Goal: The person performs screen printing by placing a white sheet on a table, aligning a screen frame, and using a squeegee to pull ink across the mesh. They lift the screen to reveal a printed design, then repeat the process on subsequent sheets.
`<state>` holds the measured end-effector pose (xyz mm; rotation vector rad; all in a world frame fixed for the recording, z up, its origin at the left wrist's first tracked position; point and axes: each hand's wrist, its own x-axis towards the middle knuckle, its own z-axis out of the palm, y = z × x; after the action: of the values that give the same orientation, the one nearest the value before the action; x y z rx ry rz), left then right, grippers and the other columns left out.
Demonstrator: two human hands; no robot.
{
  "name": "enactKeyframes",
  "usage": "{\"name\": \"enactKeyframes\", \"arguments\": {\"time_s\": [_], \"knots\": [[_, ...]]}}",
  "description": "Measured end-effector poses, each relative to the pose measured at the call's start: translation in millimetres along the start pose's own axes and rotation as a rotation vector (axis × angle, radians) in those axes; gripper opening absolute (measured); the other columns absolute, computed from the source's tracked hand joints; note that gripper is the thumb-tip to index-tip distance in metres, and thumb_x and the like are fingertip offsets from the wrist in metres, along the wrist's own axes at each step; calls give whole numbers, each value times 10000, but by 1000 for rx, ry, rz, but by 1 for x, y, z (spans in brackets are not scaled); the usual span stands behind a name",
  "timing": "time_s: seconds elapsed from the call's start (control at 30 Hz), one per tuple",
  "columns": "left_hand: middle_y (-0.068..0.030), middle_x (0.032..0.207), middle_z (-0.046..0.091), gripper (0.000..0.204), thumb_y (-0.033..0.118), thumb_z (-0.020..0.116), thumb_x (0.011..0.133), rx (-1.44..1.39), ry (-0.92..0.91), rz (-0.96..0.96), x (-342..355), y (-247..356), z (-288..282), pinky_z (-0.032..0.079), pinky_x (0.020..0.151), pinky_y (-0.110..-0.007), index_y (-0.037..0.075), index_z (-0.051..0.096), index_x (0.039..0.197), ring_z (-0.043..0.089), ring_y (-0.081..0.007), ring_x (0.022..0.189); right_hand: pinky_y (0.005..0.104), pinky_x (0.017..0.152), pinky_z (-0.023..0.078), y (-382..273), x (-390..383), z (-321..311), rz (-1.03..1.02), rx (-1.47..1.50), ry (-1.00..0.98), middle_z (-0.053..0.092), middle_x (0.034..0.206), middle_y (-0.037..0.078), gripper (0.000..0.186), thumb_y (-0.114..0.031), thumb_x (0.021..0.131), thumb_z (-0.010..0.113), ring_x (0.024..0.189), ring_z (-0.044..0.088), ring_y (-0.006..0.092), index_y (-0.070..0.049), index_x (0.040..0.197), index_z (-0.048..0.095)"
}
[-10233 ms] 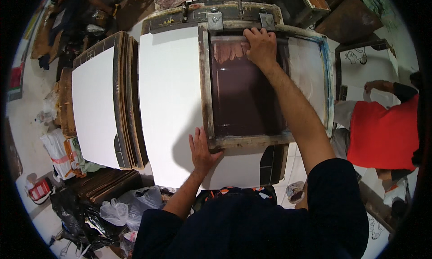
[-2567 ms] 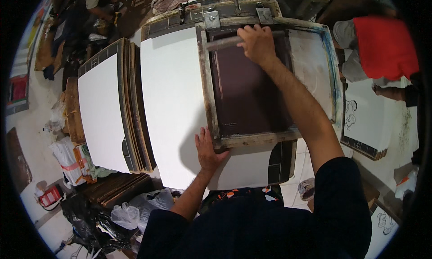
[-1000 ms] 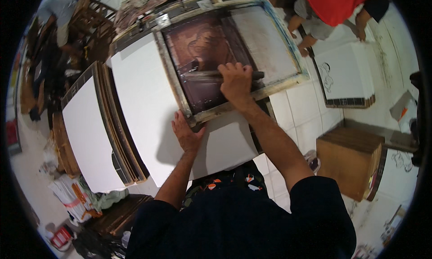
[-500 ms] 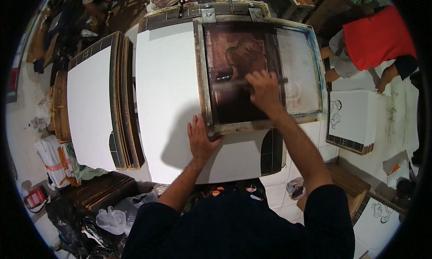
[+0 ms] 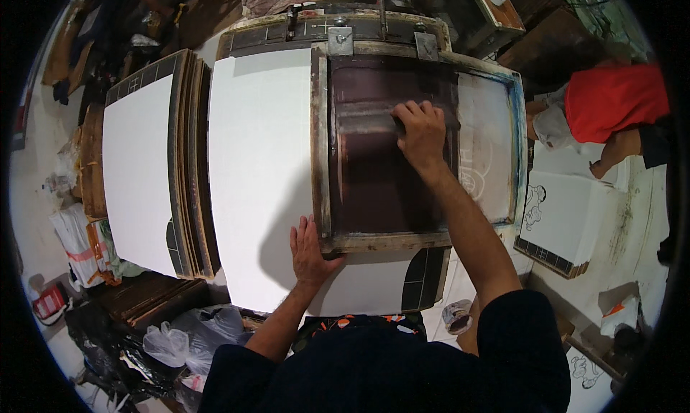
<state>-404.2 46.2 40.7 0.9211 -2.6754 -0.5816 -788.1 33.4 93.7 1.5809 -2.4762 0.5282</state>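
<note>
Squeegee (image 5: pixel 365 118) moves higher, upper centre.
Your right fingers (image 5: pixel 414 109) curl round it; left fingers (image 5: pixel 303 235) splay on white sheet (image 5: pixel 260 140), likely bracing.

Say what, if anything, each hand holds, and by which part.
Right hand: the squeegee, gripped near the middle of its bar. Left hand: nothing held; it rests on the white sheet.

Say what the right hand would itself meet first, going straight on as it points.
Across the dark mesh, the right hand would probably meet the frame's far bar first, though height is unclear; the squeegee it holds may catch the frame's left bar sooner.
</note>
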Motion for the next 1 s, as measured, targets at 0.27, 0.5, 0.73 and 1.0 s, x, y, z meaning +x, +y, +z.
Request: {"name": "enactKeyframes", "arguments": {"time_s": [0.27, 0.5, 0.73, 1.0], "knots": [[-271, 1539, 446, 1173, 482, 902, 724, -10, -10, 13, 0, -1, 0, 241, 1247, -624, -82, 304, 1562, 367, -424, 1516, 469, 966, 455, 19, 86, 17, -11, -82, 179, 679, 1031, 30, 481, -112, 670, 872, 1050, 633, 272, -166, 1112, 689], [-241, 1558, 447, 1163, 449, 911, 719, -5, 20, 38, 4, 0, 0, 242, 1245, -614, -73, 304, 1563, 365, -402, 1520, 443, 902, 454, -11, -1, 3, 25, -160, 45, 641, 1075, 11, 528, -134, 652, 877, 1050, 615, 254, -175, 1128, 653], [-231, 1560, 452, 1145, 448, 902, 750, -15, 75, 59, 4, 0, 1, 226, 1256, -590, -58, 295, 1578, 369, -387, 1520, 452, 959, 415, -98, -180, -66, 141, -45, -225, 600, 1090, 24, 676, -123, 554, 925, 1090, 560, 262, -183, 1161, 635], [-233, 1570, 455, 1114, 276, 929, 730, -152, 92, -1, 7, 1, 4, 151, 1282, -580, -45, 298, 1590, 379, -381, 1513, 474, 1009, 401, -108, -207, -70, 134, 9, -171, 619, 1080, 17, 578, -76, 611, 881, 1073, 580, 254, -159, 1137, 655]]}}
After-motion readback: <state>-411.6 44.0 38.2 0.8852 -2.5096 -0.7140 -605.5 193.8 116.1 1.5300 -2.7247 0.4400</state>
